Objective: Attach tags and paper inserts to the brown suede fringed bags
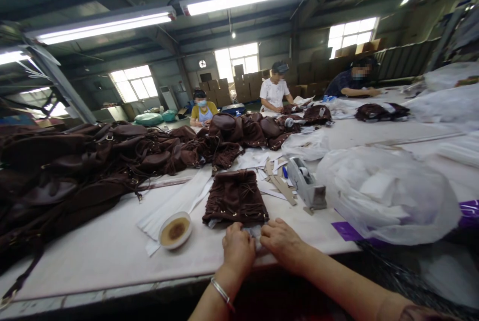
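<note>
A dark brown fringed bag (236,196) lies flat on the table, its near edge towards me and small metal rings along it. Translucent plastic (254,232) sticks out of that edge. My left hand (238,245), with a silver bangle at the wrist, is closed on the plastic's left side, knuckles up. On the other side my right hand (281,242) has its fingers curled over the plastic, close to the bag's corner. Both sets of fingertips are partly hidden. Left of the bag stands a white bowl (175,230) with a tan, brown-centred content.
Brown bags (108,161) are heaped along the left and back. A grey tape dispenser (307,184), paper strips (279,181) and a large clear sack of white material (385,194) lie to the right. Several people work across the table (112,246).
</note>
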Demonstrator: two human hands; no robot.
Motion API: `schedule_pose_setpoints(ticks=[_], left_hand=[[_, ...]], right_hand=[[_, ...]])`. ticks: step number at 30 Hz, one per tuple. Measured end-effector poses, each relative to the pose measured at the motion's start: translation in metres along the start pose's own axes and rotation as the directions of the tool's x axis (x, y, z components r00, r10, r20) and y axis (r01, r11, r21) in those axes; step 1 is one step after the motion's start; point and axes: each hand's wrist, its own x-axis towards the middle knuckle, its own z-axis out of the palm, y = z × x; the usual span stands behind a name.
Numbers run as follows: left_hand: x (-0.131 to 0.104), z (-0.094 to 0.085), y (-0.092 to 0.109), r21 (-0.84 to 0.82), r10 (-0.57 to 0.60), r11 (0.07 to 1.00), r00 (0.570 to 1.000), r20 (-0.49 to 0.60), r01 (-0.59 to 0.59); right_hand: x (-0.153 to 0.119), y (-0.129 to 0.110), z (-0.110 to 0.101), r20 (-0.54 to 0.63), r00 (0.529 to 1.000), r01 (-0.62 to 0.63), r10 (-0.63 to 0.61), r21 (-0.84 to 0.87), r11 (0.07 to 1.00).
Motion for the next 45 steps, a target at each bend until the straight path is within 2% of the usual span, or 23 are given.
schedule_pose_setpoints(ticks=[3, 8, 14, 18, 20, 23, 26, 29, 31, 35, 39, 42, 45], left_hand=[[0.001, -0.006, -0.002, 0.046, 0.137, 0.989, 0.989, 0.057, -0.139], [0.003, -0.014, -0.005, 0.089, 0.313, 0.939, 0.932, 0.182, -0.333], [0.000, -0.029, -0.004, 0.111, 0.431, 0.874, 0.859, 0.275, -0.474], [-0.007, -0.035, -0.013, 0.162, 0.494, 0.818, 0.818, 0.294, -0.552], [-0.012, -0.032, -0.021, 0.141, 0.485, 0.836, 0.835, 0.261, -0.530], [-0.024, -0.024, -0.032, -0.035, 0.436, 0.899, 0.885, 0.164, -0.437], [-0.033, -0.012, -0.033, -0.173, 0.362, 0.921, 0.931, 0.047, -0.349], [-0.036, 0.004, -0.024, -0.153, 0.243, 0.958, 0.970, -0.011, -0.241], [-0.034, 0.017, -0.020, -0.111, 0.202, 0.973, 0.979, -0.027, -0.204], [-0.032, 0.035, -0.023, -0.092, 0.279, 0.952, 0.951, -0.131, -0.292], [-0.032, 0.038, -0.033, -0.083, 0.355, 0.921, 0.906, -0.230, -0.381], [-0.032, 0.038, -0.039, -0.054, 0.434, 0.881, 0.846, -0.309, -0.471], [-0.031, 0.045, -0.044, 0.021, 0.479, 0.860, 0.792, -0.378, -0.510]], right_hand=[[0.001, 0.008, 0.002, -0.052, 0.998, 0.029, -0.030, -0.024, 0.999], [0.004, 0.015, 0.002, -0.141, 0.983, 0.122, -0.121, -0.003, 0.993], [0.008, 0.019, -0.001, -0.190, 0.950, 0.277, -0.249, 0.138, 0.951], [0.010, 0.015, 0.008, -0.186, 0.953, 0.271, -0.240, 0.165, 0.948], [0.011, 0.011, 0.013, -0.146, 0.969, 0.223, -0.198, 0.179, 0.958], [0.013, 0.006, 0.017, -0.092, 0.984, 0.171, -0.155, 0.215, 0.961], [0.016, 0.002, 0.019, -0.078, 0.985, 0.167, -0.153, 0.230, 0.959], [0.018, 0.000, 0.019, -0.083, 0.984, 0.172, -0.157, 0.237, 0.956], [0.017, 0.000, 0.019, -0.098, 0.984, 0.169, -0.148, 0.253, 0.953], [0.010, 0.005, 0.015, -0.123, 0.984, 0.154, -0.128, 0.232, 0.960], [0.007, 0.011, 0.007, -0.094, 0.982, 0.173, -0.166, 0.083, 0.981], [0.014, 0.013, 0.009, -0.028, 0.980, 0.198, -0.197, 0.039, 0.980], [0.023, 0.013, 0.018, 0.001, 0.973, 0.230, -0.230, 0.043, 0.972]])
